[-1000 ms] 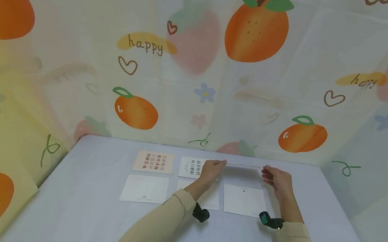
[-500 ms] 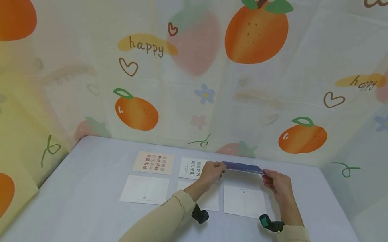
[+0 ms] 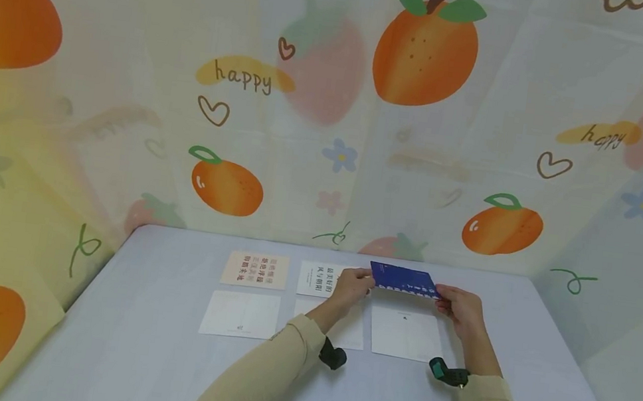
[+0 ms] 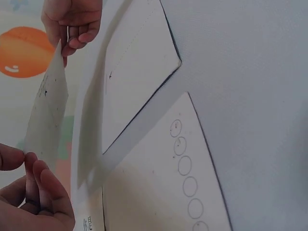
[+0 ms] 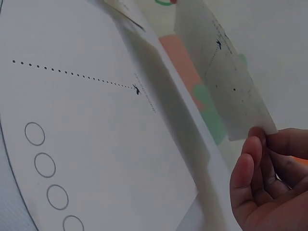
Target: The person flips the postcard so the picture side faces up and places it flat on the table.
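Observation:
A postcard (image 3: 406, 279) is held above the table by both hands, its dark blue face with white lettering showing in the head view. Its pale underside, with small print and a dotted line, shows in both wrist views. My left hand (image 3: 352, 286) pinches the card's left end between thumb and fingers. At the other end, my right hand (image 3: 462, 311) pinches the near corner. Below the raised card lies a white postcard (image 3: 404, 334), blank side up, with a row of circles seen in the right wrist view. Another white postcard (image 3: 349, 330) is partly hidden by my left arm.
To the left lie a cream postcard (image 3: 255, 269) with reddish-brown lettering and a white postcard (image 3: 241, 314) in front of it. A white card (image 3: 314, 278) with black lettering sits beside my left hand. A fruit-print cloth (image 3: 302, 158) hangs behind the white table (image 3: 158, 354).
The held card was edge-on one second ago; it has tilted so its blue face shows more and more, its near edge dropping slightly. Both hands keep their grip.

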Available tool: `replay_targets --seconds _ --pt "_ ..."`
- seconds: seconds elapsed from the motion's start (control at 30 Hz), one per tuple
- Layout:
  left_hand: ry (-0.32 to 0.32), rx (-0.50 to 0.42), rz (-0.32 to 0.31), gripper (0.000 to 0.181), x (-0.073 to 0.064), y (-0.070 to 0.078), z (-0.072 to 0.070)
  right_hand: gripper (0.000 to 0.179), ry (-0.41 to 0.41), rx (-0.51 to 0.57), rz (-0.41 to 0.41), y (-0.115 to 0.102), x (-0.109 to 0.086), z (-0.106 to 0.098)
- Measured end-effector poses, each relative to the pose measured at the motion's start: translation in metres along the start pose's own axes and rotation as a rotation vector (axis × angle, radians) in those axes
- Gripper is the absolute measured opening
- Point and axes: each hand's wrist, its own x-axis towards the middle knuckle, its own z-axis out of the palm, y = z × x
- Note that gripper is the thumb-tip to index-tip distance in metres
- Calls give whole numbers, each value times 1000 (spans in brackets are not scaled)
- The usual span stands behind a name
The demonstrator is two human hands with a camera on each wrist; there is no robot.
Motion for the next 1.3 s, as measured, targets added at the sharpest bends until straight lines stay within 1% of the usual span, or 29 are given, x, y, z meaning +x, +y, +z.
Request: replay_targets --seconds 0.13,0.2,0.33,0.5,0.63,0.8,0.9,1.1,1.3 --pt "26 19 10 39 2 -4 1 41 17 -23 -1 1 0 2" --pt "45 43 2 37 3 -6 2 40 20 -38 -3 2 1 3" --pt "76 117 -2 34 5 -7 3 39 22 -56 -12 2 1 5" --pt "99 198 10 32 5 -4 2 40 20 -85 -25 1 3 7" --pt "98 233 8 32 6 -3 1 39 20 -106 -33 1 4 7" --pt "83 254 10 32 7 -7 2 38 28 -128 -39 2 6 7" --pt "79 285 16 32 7 -9 2 38 33 -157 -40 3 7 8" --pt "105 365 46 32 7 -11 4 36 36 -230 -53 5 7 8" --pt "136 429 64 28 6 -12 7 33 43 -314 -96 8 7 9"
